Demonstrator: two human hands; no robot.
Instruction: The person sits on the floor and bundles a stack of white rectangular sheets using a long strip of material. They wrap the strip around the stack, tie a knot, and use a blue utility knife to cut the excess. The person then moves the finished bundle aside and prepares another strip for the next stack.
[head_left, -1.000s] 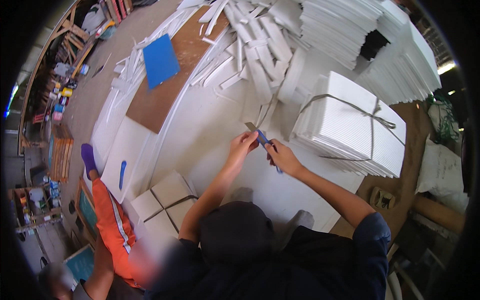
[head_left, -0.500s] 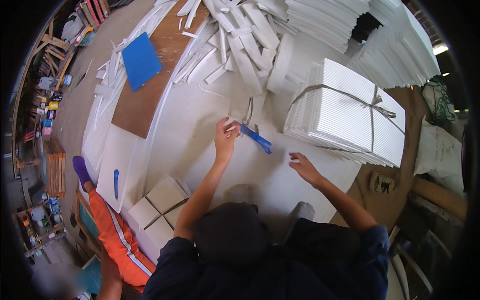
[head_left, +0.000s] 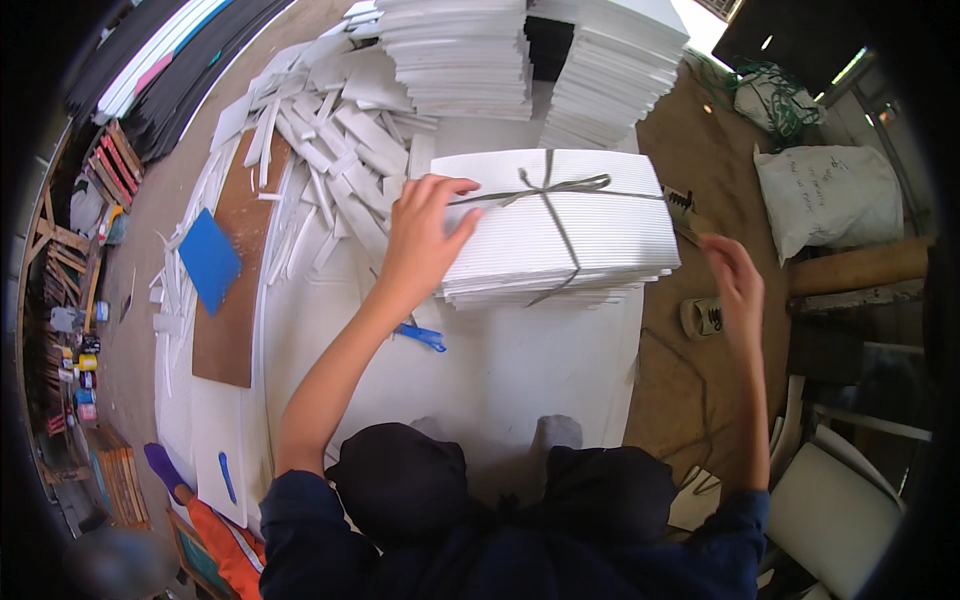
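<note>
A bundle of white corrugated sheets (head_left: 610,225), bound crosswise with grey cord (head_left: 562,235) tied in a bow on top, stands before me. My left hand (head_left: 425,230) is at its left end, fingers and thumb apart and reaching over the top edge, near the cord. Past the bundle's right end, my right hand (head_left: 737,285) is raised above the brown floor, fingers stretched out and slightly bent, with nothing visible in them. A blue-handled tool (head_left: 422,336) lies on the white surface below my left forearm, partly hidden by it.
White offcuts (head_left: 340,160) are heaped at the far left beside a brown board (head_left: 225,340) bearing a blue sheet (head_left: 210,260). Tall white stacks (head_left: 455,60) stand behind the bundle. A shoe (head_left: 702,318) and white sack (head_left: 830,200) are at right. Another person's orange-clad leg (head_left: 225,535) shows lower left.
My view has turned right, bringing the bundle to the middle. My left hand has gone from beside the blue-handled tool to the bundle's left end; my right hand has moved out beyond its right end.
</note>
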